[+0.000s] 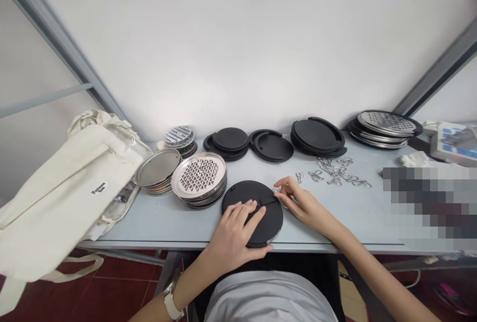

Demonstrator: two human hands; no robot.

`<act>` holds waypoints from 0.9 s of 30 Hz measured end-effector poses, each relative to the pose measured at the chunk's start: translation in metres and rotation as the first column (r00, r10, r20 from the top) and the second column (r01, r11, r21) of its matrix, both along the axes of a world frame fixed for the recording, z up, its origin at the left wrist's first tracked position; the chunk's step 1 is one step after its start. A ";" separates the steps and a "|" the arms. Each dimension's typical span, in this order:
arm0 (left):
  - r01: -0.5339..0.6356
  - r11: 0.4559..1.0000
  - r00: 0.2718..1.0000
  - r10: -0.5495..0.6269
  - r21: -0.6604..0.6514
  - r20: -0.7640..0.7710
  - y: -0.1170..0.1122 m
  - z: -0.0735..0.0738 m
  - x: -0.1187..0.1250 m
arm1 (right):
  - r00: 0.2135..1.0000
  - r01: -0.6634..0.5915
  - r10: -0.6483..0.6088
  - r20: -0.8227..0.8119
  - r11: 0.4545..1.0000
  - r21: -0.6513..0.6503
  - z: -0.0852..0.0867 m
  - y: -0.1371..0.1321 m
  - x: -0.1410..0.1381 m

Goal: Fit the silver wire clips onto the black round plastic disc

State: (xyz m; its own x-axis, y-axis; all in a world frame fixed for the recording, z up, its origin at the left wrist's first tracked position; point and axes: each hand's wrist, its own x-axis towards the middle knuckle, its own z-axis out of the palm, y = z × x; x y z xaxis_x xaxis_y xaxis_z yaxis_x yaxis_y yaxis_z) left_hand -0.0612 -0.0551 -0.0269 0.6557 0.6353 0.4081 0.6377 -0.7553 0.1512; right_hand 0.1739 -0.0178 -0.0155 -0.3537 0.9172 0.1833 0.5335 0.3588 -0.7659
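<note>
A black round disc lies near the table's front edge, with a slot-like raised part on its top. My left hand rests over it, fingers on the top face and thumb at the near edge, holding it. At the disc's right edge my right hand pinches a small metal wire clip, mostly hidden by the fingers. Several loose wire clips are scattered behind the right hand. Left of the disc stands a stack of round metal grater plates, the top one with raised teeth.
Plain metal discs and smaller grater discs are stacked at the left. Black discs, black rimmed rings and black trays line the wall. Assembled graters sit back right. A cream bag leans over the left end.
</note>
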 end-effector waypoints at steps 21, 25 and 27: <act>0.000 1.000 1.000 0.000 -0.002 -0.011 0.001 0.001 0.000 | 0.997 -0.065 0.065 -0.045 0.998 0.003 -0.001 -0.001 0.002; -0.004 1.000 1.000 0.004 -0.004 -0.009 0.000 0.000 0.000 | 0.997 -0.059 0.060 -0.050 0.998 0.013 -0.002 0.000 0.003; -0.002 1.000 1.000 0.002 -0.004 -0.005 0.000 0.000 0.000 | 0.997 -0.062 0.063 -0.051 0.998 0.019 -0.002 0.001 0.003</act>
